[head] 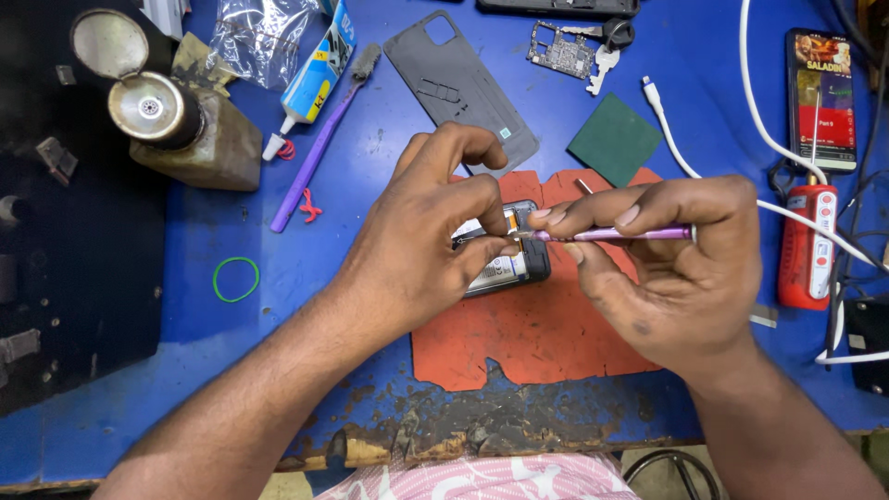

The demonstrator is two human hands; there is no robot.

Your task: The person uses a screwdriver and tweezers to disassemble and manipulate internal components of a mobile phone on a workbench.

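An opened phone (519, 264) with its back removed lies on an orange mat (537, 338) at the middle of the blue table. My left hand (435, 231) presses down on it, fingers curled over its top edge. My right hand (676, 264) grips a thin purple screwdriver (639, 233) held level, its tip meeting the phone's upper corner beside my left fingertips. Most of the phone is hidden under my left hand.
A grey phone back cover (458, 88), a circuit board (563, 51), keys (607, 46), a green square pad (614, 139), a glue tube (319, 69), a purple brush (319, 148), a green rubber band (236, 279), a metal-capped bottle (181, 125), a lit phone (820, 97), white cable (713, 176).
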